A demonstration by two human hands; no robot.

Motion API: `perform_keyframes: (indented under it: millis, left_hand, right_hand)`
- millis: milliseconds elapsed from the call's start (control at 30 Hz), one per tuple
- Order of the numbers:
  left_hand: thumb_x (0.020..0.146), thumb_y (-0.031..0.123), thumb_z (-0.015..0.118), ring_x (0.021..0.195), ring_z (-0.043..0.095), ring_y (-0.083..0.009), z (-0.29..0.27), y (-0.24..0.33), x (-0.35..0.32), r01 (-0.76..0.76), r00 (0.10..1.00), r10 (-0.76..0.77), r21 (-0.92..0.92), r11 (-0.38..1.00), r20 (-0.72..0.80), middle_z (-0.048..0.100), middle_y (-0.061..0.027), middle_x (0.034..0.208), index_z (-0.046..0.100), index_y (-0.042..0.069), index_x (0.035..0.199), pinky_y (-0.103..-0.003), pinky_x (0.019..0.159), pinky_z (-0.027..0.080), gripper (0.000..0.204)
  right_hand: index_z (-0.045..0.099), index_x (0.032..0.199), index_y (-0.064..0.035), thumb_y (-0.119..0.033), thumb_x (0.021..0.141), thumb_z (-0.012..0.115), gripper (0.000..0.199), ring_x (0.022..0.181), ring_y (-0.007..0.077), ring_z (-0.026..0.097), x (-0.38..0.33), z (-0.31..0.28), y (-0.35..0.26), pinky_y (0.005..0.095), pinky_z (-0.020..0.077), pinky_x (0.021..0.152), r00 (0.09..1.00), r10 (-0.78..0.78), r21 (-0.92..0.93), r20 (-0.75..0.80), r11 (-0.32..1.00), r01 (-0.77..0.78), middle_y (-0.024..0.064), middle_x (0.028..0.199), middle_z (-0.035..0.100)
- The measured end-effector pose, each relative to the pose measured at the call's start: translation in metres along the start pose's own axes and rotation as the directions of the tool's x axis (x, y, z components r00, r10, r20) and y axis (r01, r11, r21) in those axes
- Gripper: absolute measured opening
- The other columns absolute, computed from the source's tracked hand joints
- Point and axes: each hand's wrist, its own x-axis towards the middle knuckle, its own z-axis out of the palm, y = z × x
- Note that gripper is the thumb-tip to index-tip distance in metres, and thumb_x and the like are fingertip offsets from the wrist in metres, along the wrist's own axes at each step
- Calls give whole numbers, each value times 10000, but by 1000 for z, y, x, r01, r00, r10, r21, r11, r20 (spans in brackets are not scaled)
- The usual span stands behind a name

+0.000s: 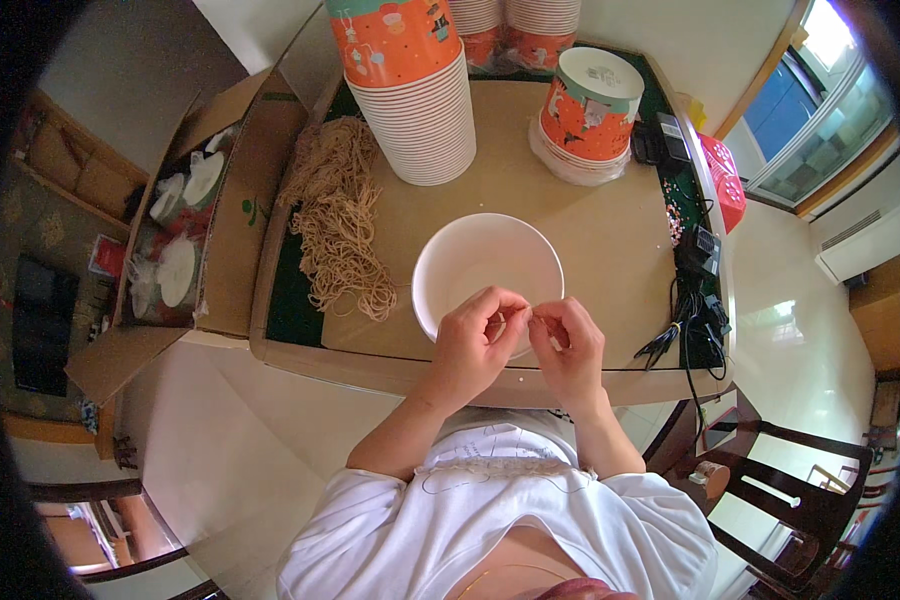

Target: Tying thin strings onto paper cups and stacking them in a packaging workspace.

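A round white paper tub (480,255) stands open side up near the front edge of the table. Over its near rim, my left hand (475,335) and my right hand (568,345) are close together, thumbs and fingertips pinched. Whatever is between the fingertips is too small to make out. To the left of the tub lies a tangled heap of beige string (335,215). Behind it rises a tall stack of nested paper tubs (415,130), white below with an orange and green printed one on top.
Back right stands a shorter orange tub stack (590,110), upside down. Black adapters and cables (695,300) line the table's right edge, beside a red plastic item (722,180). An open cardboard box (235,210) with wrapped white pieces is at left; a dark chair (785,490) stands lower right.
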Motion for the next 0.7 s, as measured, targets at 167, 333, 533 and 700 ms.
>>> perform_keyframes:
  millis: [167, 333, 533, 700]
  left_hand:
    - [878, 66, 614, 663, 562, -53, 1, -1, 0, 14, 1000, -14, 1, 1000, 10, 621, -13, 757, 608, 24, 907, -206, 585, 456, 52]
    - [882, 71, 613, 664, 557, -48, 1, -1, 1, 19, 1000, -19, -5, 1000, 10, 617, -7, 751, 606, 25, 909, -206, 584, 455, 54]
    - [864, 90, 618, 572, 533, -102, 3, -5, 1, -12, 1000, 11, -34, 999, -24, 622, -58, 741, 591, 30, 902, -246, 522, 426, 76]
    - [865, 91, 621, 615, 589, -127, 2, -1, 2, -15, 1000, 15, -9, 1000, -15, 630, -69, 758, 593, 27, 906, -251, 557, 463, 81]
  right_hand:
    - [617, 872, -6, -3, 803, 664, 84, 608, 172, 580, 0, 1, 3, 261, 465, 542, 1000, -15, 6, -4, 1000, 15, 98, 756, 584]
    - [645, 908, -8, 7, 811, 653, 98, 596, 170, 579, 1, 0, 3, 264, 463, 521, 999, -32, 18, -7, 999, 32, 103, 739, 580]
    - [611, 902, 5, 5, 826, 648, 85, 582, 99, 530, -1, 1, -2, 230, 427, 516, 990, 140, 96, -32, 986, -137, 75, 705, 563]
    - [594, 886, 4, 3, 830, 645, 76, 573, 80, 503, -2, 7, 11, 225, 411, 512, 997, 57, 126, -56, 991, -49, 67, 701, 562]
